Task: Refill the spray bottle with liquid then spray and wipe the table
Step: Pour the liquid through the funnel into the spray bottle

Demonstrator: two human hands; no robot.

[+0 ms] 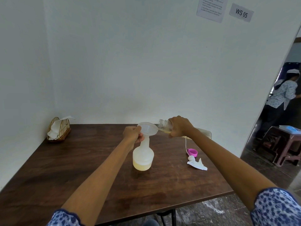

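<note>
White-walled booth, dark wood worktop (81,168): L hand (132,134) grips funnel (147,129) atop mid-worktop spray bottle (143,156); R hand (180,126) w/ closed grip tilts refill bottle (164,125) at funnel rim. Sprayer head (196,163) lies nearby.

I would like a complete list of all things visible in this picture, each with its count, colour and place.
spray bottle: 1, translucent white, yellowish liquid at its bottom, table centre
funnel: 1, translucent white, in the spray bottle's neck
refill bottle: 1, clear, tilted with its mouth at the funnel's rim
spray head: 1, white with a tube, lying on the table, right of the spray bottle
cap: 1, pink, beside the spray head
tissue holder: 1, wicker with white tissue, far left corner
table: 1, dark brown wood
wall papers: 2, white, upper right
left hand: grips the funnel's stem
right hand: grips the refill bottle
</note>
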